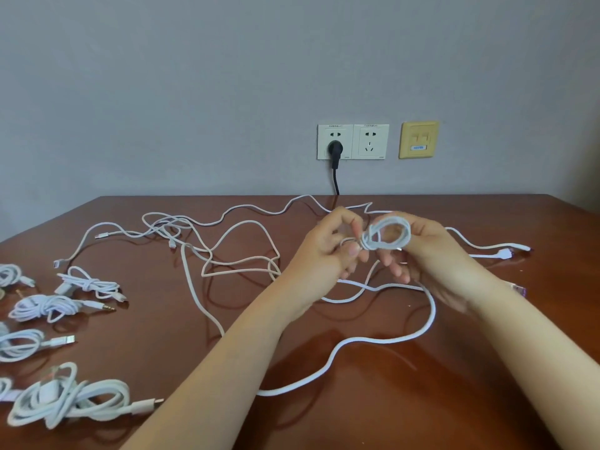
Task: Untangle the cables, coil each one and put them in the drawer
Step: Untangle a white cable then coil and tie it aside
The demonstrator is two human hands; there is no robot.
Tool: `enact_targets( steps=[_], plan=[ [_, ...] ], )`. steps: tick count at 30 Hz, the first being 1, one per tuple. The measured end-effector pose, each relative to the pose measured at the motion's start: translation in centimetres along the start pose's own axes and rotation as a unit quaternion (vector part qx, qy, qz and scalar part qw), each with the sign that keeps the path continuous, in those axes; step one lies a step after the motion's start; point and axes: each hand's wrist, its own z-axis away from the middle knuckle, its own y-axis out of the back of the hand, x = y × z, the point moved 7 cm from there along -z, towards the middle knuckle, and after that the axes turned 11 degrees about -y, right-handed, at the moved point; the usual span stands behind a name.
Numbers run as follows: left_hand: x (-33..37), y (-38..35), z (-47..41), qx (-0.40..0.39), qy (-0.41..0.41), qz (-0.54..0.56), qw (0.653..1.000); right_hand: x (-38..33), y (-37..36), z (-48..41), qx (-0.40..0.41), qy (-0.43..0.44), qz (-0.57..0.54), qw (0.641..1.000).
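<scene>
Right of the frame's centre, above the brown table [373, 417], the right hand [422, 251] curls its fingers round one small white coil [386, 235], while the left hand [328, 251] pinches that cable's tail at the coil's left side. Five coiled cables [65, 397] lie at lower left. Loose white cables [240, 261], too tangled to count, sprawl across the middle below two wall sockets [370, 141] and one black plug [335, 149].

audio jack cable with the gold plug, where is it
In the head view, the audio jack cable lies coiled at the far left of the table, among the coiled bundles, its gold plug pointing right toward the loose tangle.
</scene>
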Motion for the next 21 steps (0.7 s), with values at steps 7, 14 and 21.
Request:
enact_targets(
  steps=[7,14,21],
  plan=[
    [-2.6,-2.0,1.5,0.064,0.239,0.353,0.902,-1.7,-0.2,1.2,0.162,0.164,0.203,0.952],
    [-3.5,-2.0,2.6,0.084,0.352,0.441,0.821,-0.2,-0.8,0.4,0.078,0.13,0.195,0.969],
    [-2.8,-2.6,2.8,0.06,0.356,0.397,0.844,-0.8,-1.2,0.8,0.008,0.12,0.133,0.984]
  ],
)
